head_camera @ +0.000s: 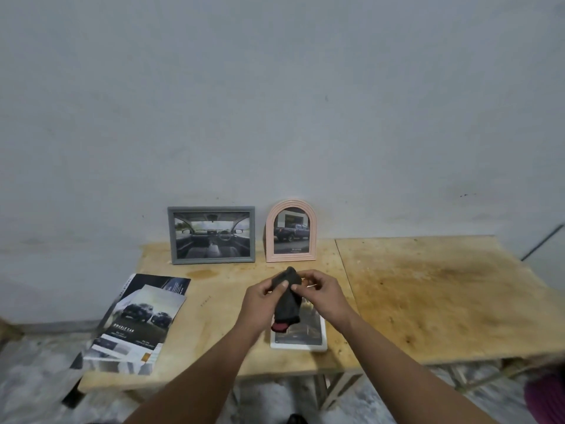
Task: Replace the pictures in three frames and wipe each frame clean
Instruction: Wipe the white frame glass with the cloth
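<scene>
From where I sit, the wooden worktop [428,301] carries everything: a stack of car brochures [134,322] lies at its left front edge, light, glossy paper that I judge will slide and crease, best lifted by an edge. At the back, leaning on the wall, stand the grey frame [211,235] and just beside it the pink arched frame [291,231], both rigid, probably light and tippy, best gripped by their side rails rather than the glazing. The white frame [301,338] lies flat near the front, partly hidden under my hands. Above it I hold the dark cloth [286,298], soft and limp: my left hand [263,298] pinches its upper part, my right hand [321,293] pinches it from the other side.
</scene>
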{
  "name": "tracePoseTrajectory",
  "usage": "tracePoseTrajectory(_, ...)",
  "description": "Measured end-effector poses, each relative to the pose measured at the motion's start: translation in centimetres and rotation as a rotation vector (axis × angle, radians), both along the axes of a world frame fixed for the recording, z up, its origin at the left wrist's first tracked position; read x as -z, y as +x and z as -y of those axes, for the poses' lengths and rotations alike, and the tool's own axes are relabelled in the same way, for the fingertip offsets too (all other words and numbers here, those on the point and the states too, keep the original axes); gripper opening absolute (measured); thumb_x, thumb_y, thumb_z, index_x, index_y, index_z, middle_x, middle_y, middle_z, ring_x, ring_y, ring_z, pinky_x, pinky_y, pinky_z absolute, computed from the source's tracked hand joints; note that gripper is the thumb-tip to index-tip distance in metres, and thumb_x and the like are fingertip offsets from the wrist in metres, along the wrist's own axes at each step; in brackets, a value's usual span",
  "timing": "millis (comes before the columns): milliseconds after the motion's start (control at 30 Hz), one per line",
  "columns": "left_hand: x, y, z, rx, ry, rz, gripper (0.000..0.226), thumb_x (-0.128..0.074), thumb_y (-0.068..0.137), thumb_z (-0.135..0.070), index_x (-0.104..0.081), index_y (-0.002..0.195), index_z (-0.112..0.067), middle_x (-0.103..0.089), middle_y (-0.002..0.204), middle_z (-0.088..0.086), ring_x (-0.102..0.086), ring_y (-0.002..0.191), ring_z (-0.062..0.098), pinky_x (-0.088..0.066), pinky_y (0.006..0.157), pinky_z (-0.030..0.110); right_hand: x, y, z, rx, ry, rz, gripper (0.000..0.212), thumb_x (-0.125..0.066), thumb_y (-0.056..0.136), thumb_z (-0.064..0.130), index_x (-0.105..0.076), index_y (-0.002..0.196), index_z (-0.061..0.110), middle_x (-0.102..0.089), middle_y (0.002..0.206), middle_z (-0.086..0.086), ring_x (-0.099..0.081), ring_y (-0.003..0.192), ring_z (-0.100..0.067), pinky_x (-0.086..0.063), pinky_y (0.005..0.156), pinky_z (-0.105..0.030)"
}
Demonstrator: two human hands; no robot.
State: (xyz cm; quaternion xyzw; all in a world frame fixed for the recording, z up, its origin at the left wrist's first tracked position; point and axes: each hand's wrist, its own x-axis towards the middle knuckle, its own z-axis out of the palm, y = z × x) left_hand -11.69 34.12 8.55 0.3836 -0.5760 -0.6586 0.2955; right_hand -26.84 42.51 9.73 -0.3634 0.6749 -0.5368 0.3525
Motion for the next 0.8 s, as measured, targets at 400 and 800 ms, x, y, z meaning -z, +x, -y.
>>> tracePoseTrajectory(400, 0.2, 3.1, -0.8, -0.001, -0.257, 0.181, 0.012, -0.067, 0.098, -0.026, -0.077, 0.104, -0.022, -0.076, 0.095, -0.006, -0.071, 0.093, 0.013, -0.059, 0.079, 0.029, -1.0, 3.0, -1.5, -0.044, -0.008, 0.154, 0.020, -0.075, 0.090, 0.005, -0.073, 0.109, 0.011, -0.070, 0.102, -0.023, -0.070, 0.093, -0.027, -0.061, 0.084, -0.047)
tracePoseTrajectory(800, -0.2, 4.5, -1.8, 0.158, 0.247, 0.039, 0.025, -0.047, 0.109, -0.030, -0.063, 0.117, -0.012, -0.074, 0.115, 0.013, -0.073, 0.104, 0.030, -0.062, 0.088, 0.045, -1.7, 4.7, -3.4, -0.059, 0.248, 0.315, 0.032, -0.079, 0.088, 0.041, -0.078, 0.100, 0.012, -0.078, 0.103, -0.008, -0.073, 0.096, -0.024, -0.058, 0.084, -0.036)
